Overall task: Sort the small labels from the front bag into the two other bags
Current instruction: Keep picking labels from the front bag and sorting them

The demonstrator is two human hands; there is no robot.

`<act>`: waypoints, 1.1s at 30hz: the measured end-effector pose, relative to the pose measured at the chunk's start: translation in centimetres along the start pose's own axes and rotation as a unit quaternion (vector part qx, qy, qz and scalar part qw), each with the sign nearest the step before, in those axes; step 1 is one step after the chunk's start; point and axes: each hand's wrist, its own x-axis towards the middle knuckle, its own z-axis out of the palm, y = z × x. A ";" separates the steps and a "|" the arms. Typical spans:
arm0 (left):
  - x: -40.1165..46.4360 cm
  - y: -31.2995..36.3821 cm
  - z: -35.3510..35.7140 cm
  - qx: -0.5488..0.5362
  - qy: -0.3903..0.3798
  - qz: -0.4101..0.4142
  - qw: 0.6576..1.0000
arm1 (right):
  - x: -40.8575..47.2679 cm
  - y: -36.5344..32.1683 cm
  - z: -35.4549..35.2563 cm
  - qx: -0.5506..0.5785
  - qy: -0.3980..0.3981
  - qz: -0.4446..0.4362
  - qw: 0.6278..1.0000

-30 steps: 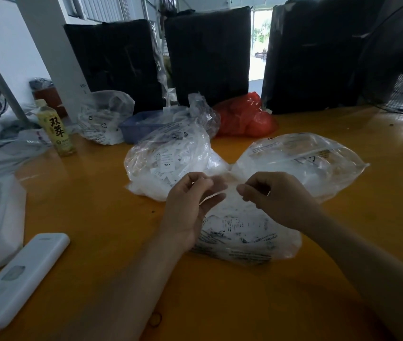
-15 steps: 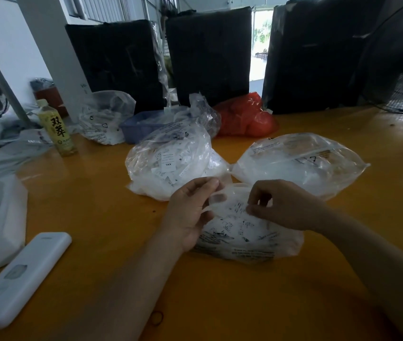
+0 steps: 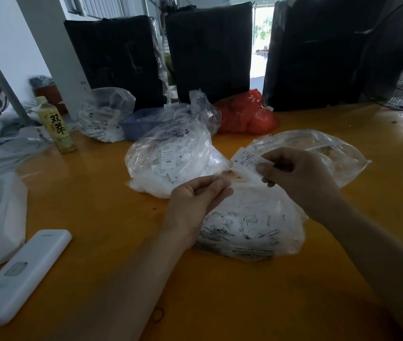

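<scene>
Table top (image 3: 97, 205) is glossy orange, kinda lacquered. Front bag (image 3: 252, 225) is thin crinkly clear plastic, labels (image 3: 246, 163) look like matt white paper. Remote (image 3: 20, 274): smooth white plastic.

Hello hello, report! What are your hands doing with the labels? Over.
Right hand pinches a small stack of labels above the front bag. Left hand holds that bag's mouth. Nothing blocks the two other bags.
</scene>
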 end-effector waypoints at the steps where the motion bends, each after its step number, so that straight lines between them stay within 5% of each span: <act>1: 0.0 -0.1 0.0 0.004 -0.002 0.005 1.000 | -0.1 -0.2 0.0 -0.011 0.001 -0.009 1.000; 11: -0.2 -0.1 -0.3 0.135 -0.012 0.080 0.987 | -0.2 -0.1 0.3 -0.190 0.016 -0.087 0.978; 21: -0.3 -0.2 -0.5 0.403 0.026 0.203 0.892 | -0.1 0.0 0.3 -0.286 -0.029 -0.141 0.947; 28: -0.4 0.0 -0.7 0.446 -0.002 0.217 0.868 | -0.2 -0.3 0.0 -0.327 -0.090 -0.169 0.926; 33: -0.3 0.4 -0.8 0.417 0.008 0.183 0.890 | -0.2 -0.4 -0.2 -0.324 -0.098 -0.166 0.926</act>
